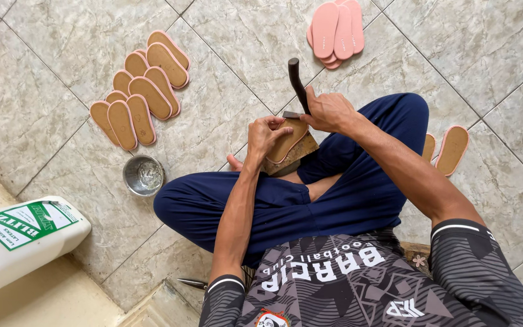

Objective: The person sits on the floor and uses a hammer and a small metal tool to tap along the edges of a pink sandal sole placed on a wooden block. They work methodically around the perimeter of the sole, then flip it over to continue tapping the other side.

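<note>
Sitting cross-legged on the tiled floor (pixel 62 60), the person has a wooden block (pixel 301 152) resting on the lap with a tan, pink-edged insole (pixel 287 142) lying on top. The left hand (pixel 266 134) is curled down on the insole, fingers bent, pinning it flat; the right hand (pixel 329 111) is closed tight round the dark handle of a hammer (pixel 296 82). The insole looks thin, light and bendy, best held flat by its edges. Beside the knee sits a small metal bowl (pixel 143 175) with something clear in it, near a big white jug (pixel 16 242). Farther off lie rows of tan insoles (pixel 140 91) and a pink stack (pixel 336 30).
</note>
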`<action>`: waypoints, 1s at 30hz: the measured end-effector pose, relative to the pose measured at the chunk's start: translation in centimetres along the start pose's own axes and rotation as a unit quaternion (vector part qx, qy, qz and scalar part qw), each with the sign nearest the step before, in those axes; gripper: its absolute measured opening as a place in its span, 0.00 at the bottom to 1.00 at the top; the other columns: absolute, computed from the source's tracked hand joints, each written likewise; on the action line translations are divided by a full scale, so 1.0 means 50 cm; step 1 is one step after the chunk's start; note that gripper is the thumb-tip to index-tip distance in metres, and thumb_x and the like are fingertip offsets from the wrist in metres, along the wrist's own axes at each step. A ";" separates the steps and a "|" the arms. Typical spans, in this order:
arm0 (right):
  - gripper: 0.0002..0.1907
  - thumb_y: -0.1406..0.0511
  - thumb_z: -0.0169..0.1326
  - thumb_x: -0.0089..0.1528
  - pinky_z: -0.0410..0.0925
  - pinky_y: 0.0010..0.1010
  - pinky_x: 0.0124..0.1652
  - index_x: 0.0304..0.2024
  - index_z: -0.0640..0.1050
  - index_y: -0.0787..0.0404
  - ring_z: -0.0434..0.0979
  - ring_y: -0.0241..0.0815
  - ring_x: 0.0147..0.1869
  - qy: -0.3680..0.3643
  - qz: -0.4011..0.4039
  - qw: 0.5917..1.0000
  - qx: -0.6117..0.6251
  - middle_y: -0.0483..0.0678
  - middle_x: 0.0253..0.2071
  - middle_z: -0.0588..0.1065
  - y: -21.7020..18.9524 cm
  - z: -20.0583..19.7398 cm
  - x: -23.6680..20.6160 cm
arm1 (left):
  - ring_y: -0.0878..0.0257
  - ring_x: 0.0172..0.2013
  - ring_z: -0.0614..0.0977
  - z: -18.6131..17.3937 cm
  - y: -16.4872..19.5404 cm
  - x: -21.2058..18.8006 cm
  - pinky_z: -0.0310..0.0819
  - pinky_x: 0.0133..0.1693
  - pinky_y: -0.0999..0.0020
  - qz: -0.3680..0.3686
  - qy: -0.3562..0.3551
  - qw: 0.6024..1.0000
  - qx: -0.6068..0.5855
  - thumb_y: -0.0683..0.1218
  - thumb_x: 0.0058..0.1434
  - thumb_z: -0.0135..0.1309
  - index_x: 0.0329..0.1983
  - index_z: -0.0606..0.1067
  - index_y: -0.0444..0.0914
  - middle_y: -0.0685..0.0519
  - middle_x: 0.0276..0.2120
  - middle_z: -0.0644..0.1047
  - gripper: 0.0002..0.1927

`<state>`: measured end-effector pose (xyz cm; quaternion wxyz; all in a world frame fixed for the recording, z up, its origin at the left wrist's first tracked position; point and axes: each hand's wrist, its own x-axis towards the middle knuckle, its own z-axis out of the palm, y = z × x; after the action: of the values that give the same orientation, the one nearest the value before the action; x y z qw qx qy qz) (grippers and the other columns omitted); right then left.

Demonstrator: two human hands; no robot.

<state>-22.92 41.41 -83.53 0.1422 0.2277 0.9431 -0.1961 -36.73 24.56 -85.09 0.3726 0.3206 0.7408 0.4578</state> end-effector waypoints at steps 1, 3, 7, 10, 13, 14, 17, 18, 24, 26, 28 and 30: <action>0.32 0.54 0.57 0.63 0.71 0.51 0.30 0.54 0.62 0.74 0.79 0.64 0.28 0.000 -0.010 1.000 -0.009 0.61 0.24 0.77 0.001 0.003 0.001 | 0.64 0.30 0.88 0.002 -0.002 0.001 0.83 0.32 0.71 -0.002 0.004 1.000 -0.003 0.50 0.48 0.74 0.42 0.83 0.32 0.46 0.32 0.86 0.22; 0.31 0.53 0.56 0.64 0.70 0.51 0.30 0.54 0.63 0.73 0.79 0.63 0.28 0.003 -0.027 0.999 -0.025 0.60 0.23 0.77 0.004 0.009 0.000 | 0.63 0.30 0.88 0.005 -0.008 0.004 0.83 0.31 0.71 -0.001 0.010 1.000 0.011 0.49 0.48 0.73 0.41 0.83 0.32 0.46 0.32 0.86 0.21; 0.30 0.54 0.55 0.65 0.70 0.51 0.29 0.56 0.63 0.71 0.79 0.63 0.27 0.000 -0.064 0.998 -0.021 0.59 0.21 0.77 0.015 0.009 -0.005 | 0.62 0.31 0.88 0.005 -0.015 0.008 0.84 0.33 0.71 0.007 0.010 1.000 0.009 0.49 0.49 0.73 0.42 0.83 0.32 0.45 0.32 0.86 0.21; 0.30 0.54 0.55 0.65 0.70 0.51 0.28 0.55 0.63 0.71 0.79 0.63 0.27 -0.016 -0.050 0.998 -0.035 0.59 0.22 0.77 0.023 0.003 -0.004 | 0.59 0.35 0.89 0.001 -0.019 0.006 0.84 0.37 0.69 0.063 0.014 0.997 0.041 0.50 0.47 0.74 0.42 0.83 0.31 0.43 0.34 0.85 0.24; 0.30 0.54 0.56 0.64 0.69 0.52 0.28 0.54 0.63 0.72 0.78 0.64 0.27 0.028 -0.047 0.999 0.002 0.60 0.23 0.77 0.025 0.003 0.000 | 0.52 0.41 0.86 -0.005 -0.020 -0.007 0.82 0.39 0.64 0.129 0.019 0.989 0.070 0.52 0.49 0.75 0.50 0.78 0.27 0.38 0.38 0.82 0.32; 0.31 0.54 0.56 0.64 0.69 0.52 0.28 0.54 0.63 0.73 0.78 0.64 0.27 0.035 -0.033 0.999 0.009 0.60 0.23 0.76 0.024 0.004 0.001 | 0.53 0.40 0.87 -0.005 -0.019 -0.008 0.82 0.40 0.65 0.116 0.020 0.991 0.061 0.53 0.50 0.73 0.48 0.79 0.29 0.40 0.38 0.83 0.29; 0.29 0.54 0.56 0.64 0.69 0.52 0.28 0.52 0.64 0.73 0.78 0.64 0.27 0.046 -0.031 0.998 0.014 0.60 0.23 0.76 0.010 0.016 0.001 | 0.56 0.38 0.89 -0.003 -0.020 -0.018 0.83 0.39 0.67 0.069 0.015 0.996 0.057 0.53 0.52 0.70 0.44 0.83 0.33 0.44 0.36 0.85 0.23; 0.28 0.54 0.56 0.65 0.69 0.53 0.29 0.51 0.64 0.72 0.78 0.64 0.27 0.057 -0.038 0.998 0.009 0.59 0.23 0.76 0.006 0.017 0.004 | 0.56 0.37 0.89 -0.001 -0.020 -0.018 0.82 0.38 0.66 0.064 0.018 0.995 0.072 0.53 0.51 0.71 0.43 0.83 0.34 0.44 0.36 0.85 0.23; 0.28 0.55 0.55 0.66 0.70 0.49 0.28 0.54 0.64 0.72 0.79 0.61 0.26 0.022 -0.076 0.995 -0.059 0.57 0.21 0.76 0.001 0.023 0.000 | 0.56 0.35 0.89 0.006 -0.022 -0.017 0.82 0.36 0.66 0.071 0.042 0.992 0.098 0.54 0.53 0.71 0.40 0.82 0.34 0.44 0.33 0.85 0.21; 0.27 0.55 0.55 0.66 0.70 0.51 0.29 0.55 0.64 0.69 0.79 0.62 0.27 0.038 -0.077 0.995 -0.043 0.58 0.22 0.77 0.010 0.027 -0.011 | 0.55 0.34 0.89 0.005 -0.019 -0.015 0.82 0.36 0.65 0.080 0.049 0.990 0.108 0.54 0.53 0.71 0.39 0.81 0.34 0.44 0.33 0.85 0.21; 0.31 0.54 0.56 0.65 0.70 0.51 0.28 0.56 0.62 0.71 0.79 0.64 0.28 0.092 -0.046 0.995 0.017 0.60 0.24 0.77 0.007 0.046 -0.037 | 0.53 0.34 0.88 0.003 -0.018 -0.024 0.82 0.36 0.64 0.083 0.047 0.989 0.109 0.55 0.52 0.71 0.40 0.81 0.34 0.43 0.33 0.84 0.22; 0.40 0.52 0.58 0.64 0.69 0.52 0.27 0.59 0.58 0.78 0.78 0.67 0.28 0.185 0.018 0.976 0.110 0.64 0.26 0.77 0.000 0.070 -0.065 | 0.50 0.36 0.87 0.001 -0.013 -0.032 0.81 0.37 0.62 0.124 0.062 0.984 0.109 0.54 0.52 0.70 0.47 0.78 0.32 0.41 0.35 0.84 0.27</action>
<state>-19.51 38.69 -85.44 -0.0574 0.2917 0.9214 -0.2501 -35.96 23.01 -85.28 0.2291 0.4199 0.7623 0.4360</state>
